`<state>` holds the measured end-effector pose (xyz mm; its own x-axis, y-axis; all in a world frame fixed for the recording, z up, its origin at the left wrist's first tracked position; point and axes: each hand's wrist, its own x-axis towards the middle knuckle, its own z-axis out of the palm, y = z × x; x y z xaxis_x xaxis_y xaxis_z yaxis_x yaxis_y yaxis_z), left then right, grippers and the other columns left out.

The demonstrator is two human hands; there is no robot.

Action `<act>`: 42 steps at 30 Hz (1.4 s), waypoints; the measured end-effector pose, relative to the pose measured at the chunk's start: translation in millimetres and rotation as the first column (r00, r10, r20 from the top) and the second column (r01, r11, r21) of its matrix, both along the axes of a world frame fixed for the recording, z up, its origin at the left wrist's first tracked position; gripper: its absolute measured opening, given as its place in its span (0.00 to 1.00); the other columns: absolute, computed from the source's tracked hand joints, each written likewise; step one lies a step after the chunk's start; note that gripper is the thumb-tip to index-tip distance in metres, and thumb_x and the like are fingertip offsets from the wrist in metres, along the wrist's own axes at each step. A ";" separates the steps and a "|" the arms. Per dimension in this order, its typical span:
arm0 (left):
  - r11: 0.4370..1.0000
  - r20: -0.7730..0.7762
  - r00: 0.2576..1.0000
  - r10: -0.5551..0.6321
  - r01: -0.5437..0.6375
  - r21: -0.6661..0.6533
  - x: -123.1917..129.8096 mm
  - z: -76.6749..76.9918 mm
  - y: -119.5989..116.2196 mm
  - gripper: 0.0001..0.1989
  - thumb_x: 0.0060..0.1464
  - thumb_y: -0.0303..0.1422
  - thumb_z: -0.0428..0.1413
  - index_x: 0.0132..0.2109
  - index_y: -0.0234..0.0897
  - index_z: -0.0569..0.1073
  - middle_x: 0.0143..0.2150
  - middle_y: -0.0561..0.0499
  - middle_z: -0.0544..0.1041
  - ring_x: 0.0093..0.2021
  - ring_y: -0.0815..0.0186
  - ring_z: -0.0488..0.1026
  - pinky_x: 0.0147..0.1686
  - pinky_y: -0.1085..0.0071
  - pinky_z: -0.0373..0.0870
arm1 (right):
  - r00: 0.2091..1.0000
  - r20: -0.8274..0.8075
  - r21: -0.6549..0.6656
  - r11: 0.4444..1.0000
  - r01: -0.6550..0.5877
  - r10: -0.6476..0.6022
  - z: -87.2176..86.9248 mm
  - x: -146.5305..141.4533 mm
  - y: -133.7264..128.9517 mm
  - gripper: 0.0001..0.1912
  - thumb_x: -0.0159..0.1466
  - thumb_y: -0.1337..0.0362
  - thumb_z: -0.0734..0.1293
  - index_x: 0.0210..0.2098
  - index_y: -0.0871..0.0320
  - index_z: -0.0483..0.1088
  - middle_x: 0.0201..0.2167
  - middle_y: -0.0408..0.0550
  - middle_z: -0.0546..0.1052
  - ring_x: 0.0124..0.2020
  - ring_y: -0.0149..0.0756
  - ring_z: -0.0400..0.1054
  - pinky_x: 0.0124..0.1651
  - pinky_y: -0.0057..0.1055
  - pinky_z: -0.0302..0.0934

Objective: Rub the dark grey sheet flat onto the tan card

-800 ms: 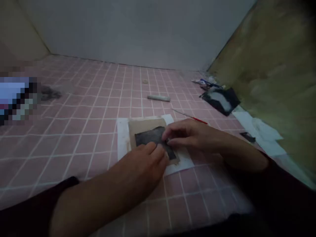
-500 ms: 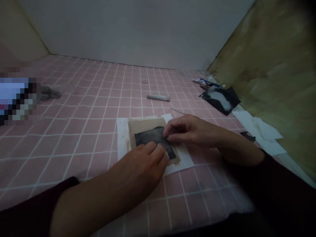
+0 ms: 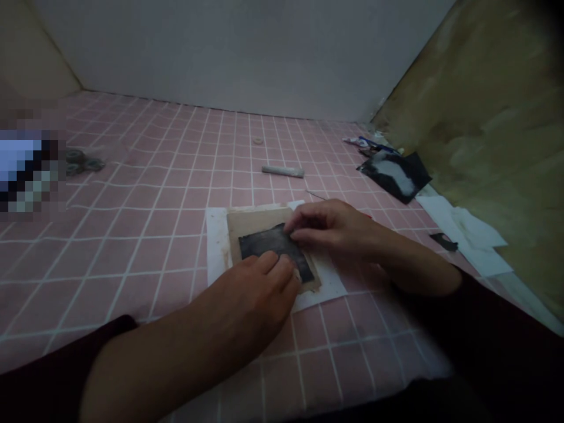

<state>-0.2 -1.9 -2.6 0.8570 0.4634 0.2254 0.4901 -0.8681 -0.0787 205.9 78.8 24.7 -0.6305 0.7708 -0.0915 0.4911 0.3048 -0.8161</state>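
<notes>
A thin black sheet lies on a brown board, which rests on white paper. My right hand bends in from the right, thumb and forefinger pinched at the sheet's upper right corner. Over the sheet's near edge sits my left hand with its fingers curled together. Its fingertips are mostly hidden, so anything within them cannot be made out. Just beyond my right hand lies a thin tool, partly covered by that hand; a bit of red shows behind it.
A grey stick and a small ring lie farther back on the checked pink cloth. To the right are a black-and-white piece, white papers and a black scrap. Grey rolls lie left, beside a blurred-out screen.
My right hand has shifted slightly left and up along the black sheet's corner, and the sheet's upper edge looks flatter. My left hand has stayed nearly still. The view has tilted a little.
</notes>
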 end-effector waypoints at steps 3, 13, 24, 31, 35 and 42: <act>1.000 -0.005 1.000 0.012 -0.012 0.000 0.1 -0.7 0.6 0.15 0.60 0.23 0.43 0.49 0.27 0.70 0.45 0.40 0.72 0.35 0.61 0.66 0.33 0.64 0.70 | 0.998 -0.045 -0.016 0.999 0.037 -0.038 0.9 -1.2 1.7 0.06 0.59 0.67 0.66 0.35 0.61 0.74 0.27 0.43 0.74 0.28 0.31 0.68 0.33 0.29 0.62; 0.999 0.005 1.000 0.012 -0.012 -0.029 1.7 1.0 0.7 0.15 0.60 0.23 0.43 0.49 0.26 0.71 0.43 0.39 0.73 0.34 0.59 0.67 0.31 0.62 0.71 | 0.976 -0.181 -0.117 0.988 0.099 -0.119 -5.4 -6.4 -0.2 0.04 0.58 0.68 0.67 0.34 0.61 0.74 0.25 0.41 0.73 0.27 0.28 0.67 0.32 0.27 0.62; 0.999 -0.004 1.000 0.018 -0.018 -0.029 0.2 0.5 -0.4 0.14 0.60 0.22 0.43 0.49 0.27 0.70 0.42 0.41 0.72 0.34 0.60 0.66 0.32 0.62 0.71 | 0.993 -0.115 -0.055 0.998 0.026 -0.032 -1.7 -5.4 1.8 0.05 0.59 0.69 0.67 0.36 0.60 0.74 0.29 0.43 0.75 0.30 0.30 0.68 0.35 0.28 0.62; 1.000 0.002 1.000 0.004 -0.004 -0.017 0.8 0.8 0.7 0.13 0.60 0.23 0.43 0.46 0.28 0.70 0.41 0.42 0.72 0.34 0.62 0.65 0.34 0.64 0.70 | 0.995 -0.095 -0.270 0.962 -0.052 0.027 2.9 -2.0 -2.5 0.04 0.59 0.69 0.67 0.35 0.60 0.73 0.24 0.40 0.73 0.26 0.28 0.68 0.32 0.26 0.63; 0.999 -0.015 1.000 0.019 -0.020 -0.034 0.5 1.3 1.0 0.13 0.60 0.22 0.43 0.46 0.28 0.70 0.44 0.40 0.72 0.36 0.60 0.67 0.34 0.61 0.71 | 0.985 -0.164 -0.189 0.982 0.028 -0.060 -2.8 -5.4 -0.1 0.05 0.58 0.70 0.68 0.35 0.61 0.73 0.24 0.39 0.73 0.26 0.27 0.67 0.31 0.26 0.63; 0.999 0.011 1.000 0.006 -0.006 -0.033 -0.2 1.6 0.7 0.15 0.61 0.22 0.42 0.46 0.28 0.71 0.44 0.39 0.73 0.35 0.60 0.67 0.33 0.62 0.72 | 0.988 -0.140 -0.292 0.956 0.014 -0.058 -1.2 -5.4 -0.2 0.05 0.59 0.68 0.68 0.35 0.61 0.73 0.24 0.39 0.73 0.24 0.27 0.68 0.30 0.26 0.63</act>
